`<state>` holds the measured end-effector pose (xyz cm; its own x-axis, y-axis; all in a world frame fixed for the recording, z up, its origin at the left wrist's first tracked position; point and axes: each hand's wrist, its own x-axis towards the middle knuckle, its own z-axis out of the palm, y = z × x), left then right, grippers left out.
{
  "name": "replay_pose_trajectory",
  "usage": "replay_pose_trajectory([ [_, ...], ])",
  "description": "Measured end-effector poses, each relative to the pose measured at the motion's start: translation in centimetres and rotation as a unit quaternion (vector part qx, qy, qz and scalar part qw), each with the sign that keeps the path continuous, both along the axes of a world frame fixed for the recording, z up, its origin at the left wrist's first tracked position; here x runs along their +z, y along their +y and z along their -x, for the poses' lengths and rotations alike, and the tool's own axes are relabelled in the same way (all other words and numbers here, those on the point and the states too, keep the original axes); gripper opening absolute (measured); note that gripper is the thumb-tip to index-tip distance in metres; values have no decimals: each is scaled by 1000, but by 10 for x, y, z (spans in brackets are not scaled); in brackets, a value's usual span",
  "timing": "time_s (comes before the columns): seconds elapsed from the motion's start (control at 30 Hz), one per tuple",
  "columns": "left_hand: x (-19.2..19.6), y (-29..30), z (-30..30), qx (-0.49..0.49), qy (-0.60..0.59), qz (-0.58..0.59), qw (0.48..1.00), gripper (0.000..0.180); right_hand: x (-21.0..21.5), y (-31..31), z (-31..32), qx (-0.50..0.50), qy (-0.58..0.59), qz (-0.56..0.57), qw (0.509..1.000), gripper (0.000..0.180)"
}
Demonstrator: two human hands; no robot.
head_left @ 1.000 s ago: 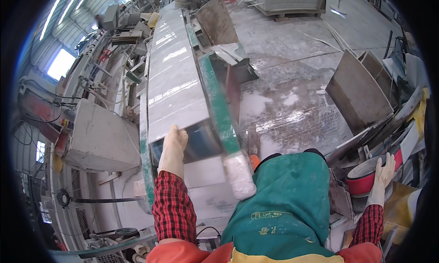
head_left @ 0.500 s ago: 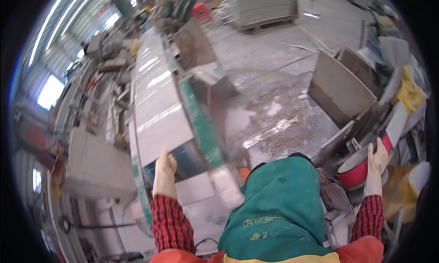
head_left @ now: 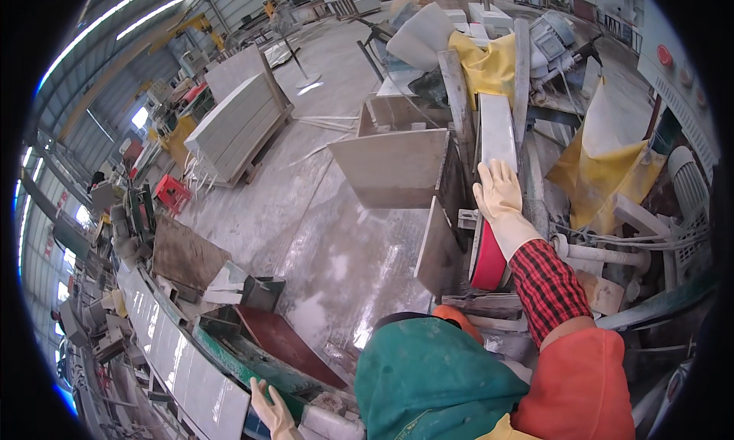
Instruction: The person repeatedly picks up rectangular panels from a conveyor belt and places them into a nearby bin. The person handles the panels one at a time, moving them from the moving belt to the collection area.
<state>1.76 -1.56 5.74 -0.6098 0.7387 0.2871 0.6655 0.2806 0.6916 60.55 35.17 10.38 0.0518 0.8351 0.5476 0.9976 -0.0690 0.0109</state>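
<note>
Yellow sacks [head_left: 489, 69] slumped behind the pale stone slab [head_left: 497, 134] standing on edge right of me. My right hand [head_left: 498, 191] lay flat against that slab's lower end, fingers straight, clasping nothing. My left hand [head_left: 271, 409] rested open, fingers spread, on the green-edged conveyor [head_left: 229, 363] down left.

View swung right; right hand [head_left: 498, 189] reached slab [head_left: 497, 134].
</note>
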Motion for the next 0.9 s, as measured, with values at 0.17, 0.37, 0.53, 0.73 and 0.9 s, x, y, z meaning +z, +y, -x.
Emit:
replay_pose_trajectory([
  [0.17, 7, 37, -15, -21, 143, 123, 982, 54, 0, 19, -8, -26, 7, 7, 1000, 54],
  [0.37, 3, 41, -33, 20, 175, 214, 961, 53, 2, 38, -10, -75, 44, 69, 994, 52],
  [0.53, 4, 43, -33, 3, 228, 175, 958, 35, -1, 54, -22, -51, 46, 18, 997, 41],
  [0.73, 5, 48, -32, 6, 245, 158, 957, 29, 6, 58, -29, -51, 50, -14, 997, 34],
  [0.9, 11, 50, -37, 12, 236, 192, 952, 29, 9, 60, -25, -60, 41, -16, 997, 32],
])
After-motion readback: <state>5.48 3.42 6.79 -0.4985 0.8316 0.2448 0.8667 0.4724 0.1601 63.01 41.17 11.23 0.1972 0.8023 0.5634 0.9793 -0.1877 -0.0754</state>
